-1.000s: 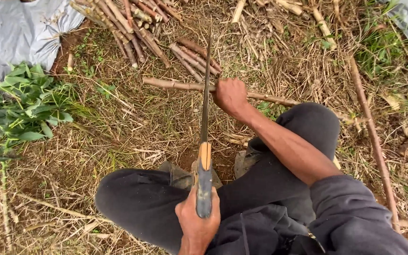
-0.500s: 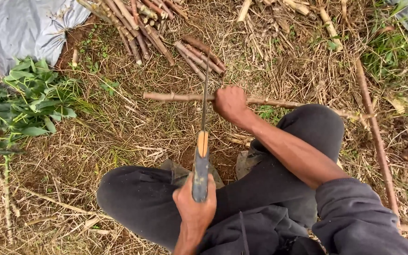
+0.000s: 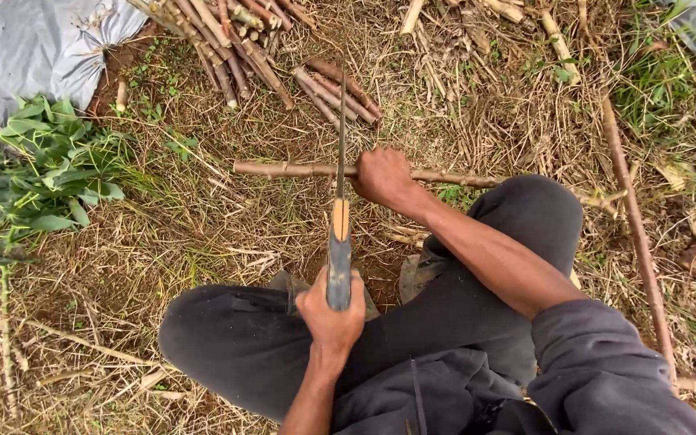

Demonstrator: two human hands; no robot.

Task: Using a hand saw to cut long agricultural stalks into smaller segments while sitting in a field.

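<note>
Knife (image 3: 338, 242) gripped in left hand (image 3: 330, 310), blade edge-on over long stick (image 3: 283, 169) at centre frame; right hand (image 3: 382, 176) clamps stick, steadying it. Cut sticks (image 3: 235, 40) piled upper left.

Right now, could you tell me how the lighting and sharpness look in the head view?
Head view: soft, even daylight with no hard shadows or glare; the left hand on the saw, the right hand on the stick and the dry grass look sharp; slight wide-angle stretch toward the edges.
</note>
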